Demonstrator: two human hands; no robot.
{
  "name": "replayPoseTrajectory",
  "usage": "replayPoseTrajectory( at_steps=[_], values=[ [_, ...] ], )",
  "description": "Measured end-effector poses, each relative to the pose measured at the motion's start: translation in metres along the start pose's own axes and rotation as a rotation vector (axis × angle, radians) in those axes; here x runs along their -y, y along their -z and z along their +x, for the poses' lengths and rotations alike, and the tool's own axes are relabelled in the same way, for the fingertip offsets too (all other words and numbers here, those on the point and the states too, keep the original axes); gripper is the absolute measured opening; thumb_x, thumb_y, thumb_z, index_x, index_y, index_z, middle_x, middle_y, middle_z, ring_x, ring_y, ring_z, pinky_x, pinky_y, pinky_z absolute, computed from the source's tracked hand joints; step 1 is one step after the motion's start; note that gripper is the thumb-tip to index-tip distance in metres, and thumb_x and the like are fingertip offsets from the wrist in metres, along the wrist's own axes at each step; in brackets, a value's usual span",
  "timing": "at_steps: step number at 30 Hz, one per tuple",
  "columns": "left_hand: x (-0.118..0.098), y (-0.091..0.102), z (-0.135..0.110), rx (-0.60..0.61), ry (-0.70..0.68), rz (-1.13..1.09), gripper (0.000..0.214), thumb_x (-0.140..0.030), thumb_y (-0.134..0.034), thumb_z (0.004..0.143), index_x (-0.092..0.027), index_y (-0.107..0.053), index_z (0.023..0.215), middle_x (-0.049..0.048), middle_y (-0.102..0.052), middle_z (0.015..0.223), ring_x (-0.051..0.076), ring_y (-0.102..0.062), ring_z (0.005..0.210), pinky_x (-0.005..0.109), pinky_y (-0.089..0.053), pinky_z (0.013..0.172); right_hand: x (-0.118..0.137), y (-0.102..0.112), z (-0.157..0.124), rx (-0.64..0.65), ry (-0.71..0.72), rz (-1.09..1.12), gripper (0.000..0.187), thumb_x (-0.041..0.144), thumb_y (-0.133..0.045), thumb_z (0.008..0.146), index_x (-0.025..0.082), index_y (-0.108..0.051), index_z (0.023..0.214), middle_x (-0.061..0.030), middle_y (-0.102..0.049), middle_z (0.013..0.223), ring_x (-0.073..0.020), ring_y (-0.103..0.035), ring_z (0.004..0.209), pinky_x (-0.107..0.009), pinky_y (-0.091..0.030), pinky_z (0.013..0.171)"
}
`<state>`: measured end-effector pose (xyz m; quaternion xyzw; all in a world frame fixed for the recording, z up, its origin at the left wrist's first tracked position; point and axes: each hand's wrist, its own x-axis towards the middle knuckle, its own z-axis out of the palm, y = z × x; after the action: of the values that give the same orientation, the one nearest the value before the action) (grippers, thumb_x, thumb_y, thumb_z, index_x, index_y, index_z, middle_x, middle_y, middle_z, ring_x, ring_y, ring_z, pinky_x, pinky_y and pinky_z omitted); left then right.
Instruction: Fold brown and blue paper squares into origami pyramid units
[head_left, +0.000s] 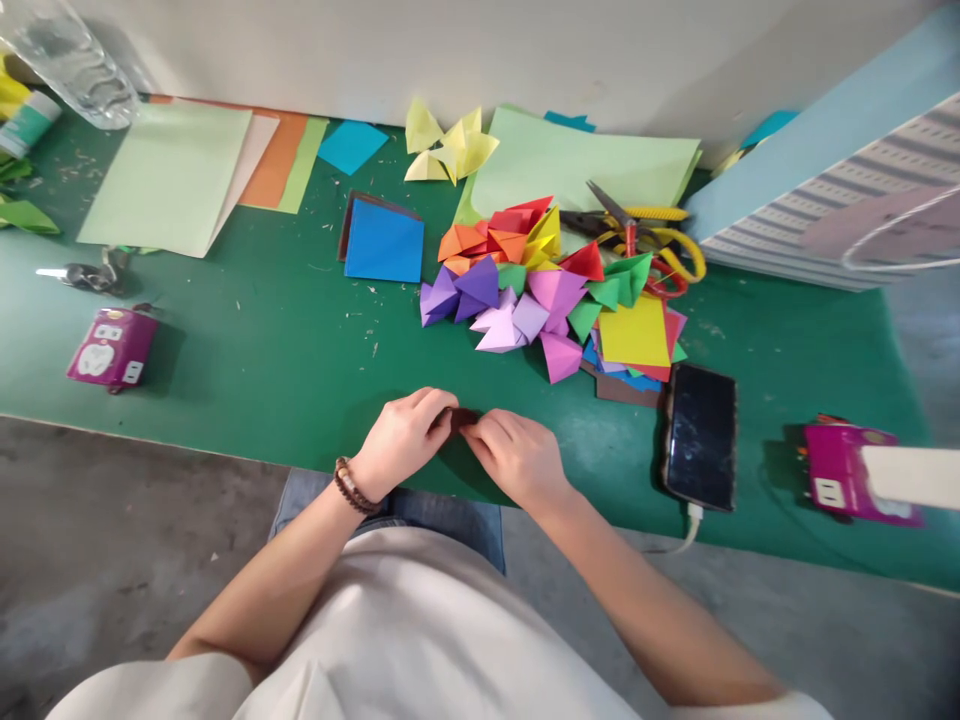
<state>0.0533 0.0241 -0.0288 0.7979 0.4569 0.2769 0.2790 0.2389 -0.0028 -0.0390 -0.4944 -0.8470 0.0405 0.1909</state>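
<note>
A small piece of dark brown paper (464, 416) is pinched between my two hands near the table's front edge. My left hand (401, 440), with a beaded bracelet (352, 488) on its wrist, grips the paper's left end. At the other end, the fingertips of my right hand (520, 455) are closed on the same paper. Much of the paper is hidden by the fingers, so its folds cannot be made out. Beyond the hands lies a heap of folded paper pieces (517, 285) in purple, pink, orange, red, yellow and green.
Square blue sheets (384, 240) and a stack topped with yellow paper (636, 332) lie on the green table (300, 350). Scissors (660, 245) rest behind the heap. A charging phone (701, 435) sits at right. Purple boxes (112, 347) stand at both sides; larger sheets (169, 175) lie along the wall.
</note>
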Motion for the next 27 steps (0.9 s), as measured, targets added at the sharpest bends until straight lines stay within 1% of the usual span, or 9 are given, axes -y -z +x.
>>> replayPoseTrajectory(
  at_steps=[6,10,17,19,20,22,23,25,27],
  values=[
    [0.002,-0.001,-0.003,0.02,-0.024,0.016,0.017,-0.011,-0.048,0.09,-0.02,-0.06,0.099,0.0022,-0.067,0.09,0.013,-0.065,0.078,0.024,-0.051,0.072,0.013,-0.002,0.003,-0.013,0.003,0.132,0.031,0.022,-0.046,0.097,0.021,-0.06,0.069,-0.0028,-0.06,0.063,-0.0151,-0.055,0.059,-0.03,-0.037,0.057],
    [0.003,-0.001,-0.004,0.02,-0.015,0.013,0.017,-0.012,-0.049,0.091,-0.02,-0.06,0.099,0.0025,-0.067,0.091,0.014,-0.065,0.08,0.024,-0.051,0.073,0.021,-0.004,0.002,0.002,0.021,0.151,0.029,0.022,-0.047,0.096,0.021,-0.061,0.071,-0.0041,-0.064,0.068,-0.0159,-0.059,0.063,-0.029,-0.04,0.06],
    [0.003,-0.002,-0.004,0.009,0.033,-0.028,0.016,-0.013,-0.051,0.09,-0.02,-0.062,0.098,0.0019,-0.067,0.09,0.013,-0.065,0.077,0.024,-0.052,0.072,0.031,-0.003,-0.003,0.016,-0.06,0.32,0.024,0.026,-0.054,0.093,0.022,-0.062,0.071,-0.0027,-0.064,0.067,-0.0156,-0.062,0.064,-0.028,-0.045,0.061],
    [0.003,-0.001,-0.004,-0.006,0.06,-0.049,0.016,-0.013,-0.052,0.089,-0.02,-0.063,0.097,0.0011,-0.067,0.087,0.011,-0.063,0.072,0.023,-0.051,0.069,0.03,0.002,-0.006,-0.025,-0.171,0.451,0.016,0.03,-0.061,0.09,0.023,-0.063,0.076,-0.001,-0.064,0.069,-0.0144,-0.06,0.063,-0.027,-0.046,0.06],
    [0.002,0.001,-0.003,-0.019,0.073,-0.057,0.016,-0.012,-0.053,0.088,-0.02,-0.063,0.097,0.0005,-0.067,0.085,0.011,-0.063,0.07,0.022,-0.051,0.067,0.028,0.006,-0.007,-0.081,-0.275,0.52,0.012,0.033,-0.064,0.088,0.024,-0.063,0.081,-0.0005,-0.064,0.071,-0.0136,-0.059,0.061,-0.027,-0.047,0.059],
    [-0.002,0.008,-0.001,-0.057,0.114,-0.099,0.015,-0.011,-0.055,0.086,-0.02,-0.063,0.095,-0.0007,-0.068,0.082,0.009,-0.061,0.065,0.02,-0.05,0.062,0.021,0.015,-0.007,-0.263,-0.526,0.642,0.015,0.035,-0.066,0.086,0.024,-0.061,0.094,-0.0015,-0.063,0.079,-0.0132,-0.058,0.062,-0.026,-0.048,0.057],
    [-0.006,0.013,0.002,-0.081,0.138,-0.135,0.015,-0.011,-0.056,0.085,-0.02,-0.064,0.094,-0.001,-0.068,0.08,0.009,-0.06,0.062,0.019,-0.05,0.06,0.017,0.021,-0.004,-0.321,-0.6,0.715,0.02,0.037,-0.066,0.086,0.024,-0.06,0.1,-0.0027,-0.064,0.085,-0.0137,-0.06,0.065,-0.026,-0.05,0.057],
    [-0.018,0.027,0.011,-0.131,0.174,-0.235,0.014,-0.012,-0.057,0.084,-0.019,-0.065,0.093,-0.0012,-0.068,0.079,0.008,-0.058,0.059,0.019,-0.049,0.057,0.01,0.035,0.006,-0.325,-0.628,0.864,0.028,0.039,-0.067,0.084,0.025,-0.058,0.107,-0.0044,-0.066,0.092,-0.0148,-0.062,0.071,-0.027,-0.053,0.06],
    [-0.034,0.045,0.025,-0.164,0.144,-0.3,0.014,-0.013,-0.058,0.084,-0.02,-0.066,0.093,-0.0011,-0.069,0.078,0.008,-0.059,0.058,0.019,-0.048,0.055,0.007,0.052,0.023,-0.257,-0.564,0.941,0.029,0.039,-0.068,0.083,0.025,-0.059,0.107,-0.005,-0.068,0.095,-0.016,-0.065,0.074,-0.028,-0.055,0.063]
  ],
)
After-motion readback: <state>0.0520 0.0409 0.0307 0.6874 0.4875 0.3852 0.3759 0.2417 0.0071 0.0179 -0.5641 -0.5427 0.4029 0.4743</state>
